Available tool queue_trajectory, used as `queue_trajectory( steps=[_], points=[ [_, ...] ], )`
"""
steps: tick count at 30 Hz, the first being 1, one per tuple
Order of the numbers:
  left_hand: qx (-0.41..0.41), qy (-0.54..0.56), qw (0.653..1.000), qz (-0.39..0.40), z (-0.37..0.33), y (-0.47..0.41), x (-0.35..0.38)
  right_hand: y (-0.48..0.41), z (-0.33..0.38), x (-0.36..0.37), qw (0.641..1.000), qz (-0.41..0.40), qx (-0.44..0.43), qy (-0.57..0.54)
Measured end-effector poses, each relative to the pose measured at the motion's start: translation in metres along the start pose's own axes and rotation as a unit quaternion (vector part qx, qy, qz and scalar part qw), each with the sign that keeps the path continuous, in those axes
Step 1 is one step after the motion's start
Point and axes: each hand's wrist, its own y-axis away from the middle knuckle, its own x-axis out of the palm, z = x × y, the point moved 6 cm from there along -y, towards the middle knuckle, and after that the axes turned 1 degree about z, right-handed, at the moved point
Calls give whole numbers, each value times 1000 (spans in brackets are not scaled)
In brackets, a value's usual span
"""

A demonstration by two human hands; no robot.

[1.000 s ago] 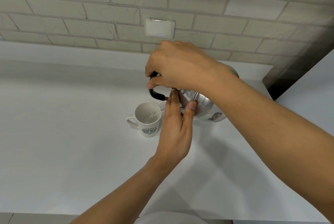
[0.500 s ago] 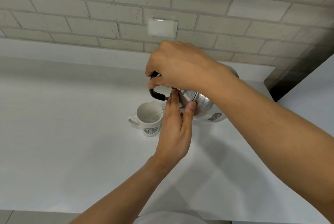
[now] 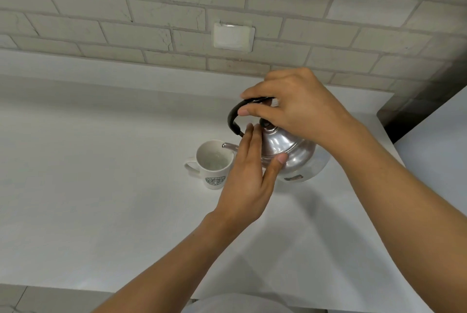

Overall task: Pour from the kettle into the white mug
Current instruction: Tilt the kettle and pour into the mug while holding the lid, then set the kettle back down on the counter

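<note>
Both hands are on the kettle (image 3: 290,153): my right hand (image 3: 300,108) is curled shut round the black handle (image 3: 235,115) from above, thumb under and fingers over, carrying it; my left hand (image 3: 249,176) is flat and open, fingers straight along the near side of the steel body and thumb pressed to its belly, steadying rather than gripping; the white countertop (image 3: 101,186) spreads wide under everything, with a brick wall (image 3: 126,9) behind it; the kettle sits nearly level, its base looking close to the counter, though I cannot tell if it touches; the white mug (image 3: 212,163) stands just to the left of my left hand, handle turned away to the left, with what looks like a little water in the bottom; the small spout (image 3: 227,146) reaches over the mug's right rim, and I see no stream leaving it; to do this well I judge the tip should stay inside the rim while I tilt slowly from the handle, so nothing runs down the outside; the metal may be hot, so my left palm should press lightly.
</note>
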Motion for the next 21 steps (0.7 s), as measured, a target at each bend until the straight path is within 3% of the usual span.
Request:
queue_trajectory(
  steps=[2,5,8,13,21],
  points=[
    [16,-3,1000,-21,-1,3,-4,12,-12,-6,998,-56,12,-31],
    [44,44,992,-113,2,5,-17,33,-30,-14,985,-142,45,-82],
    [27,49,985,-161,4,-5,-28,52,-45,-14,970,-203,69,-115],
    [33,-43,995,-87,-4,-43,-31,71,-68,-6,953,-243,99,-148],
    [61,-93,990,-87,0,-94,-24,68,-116,16,927,-250,177,-217]
  ],
)
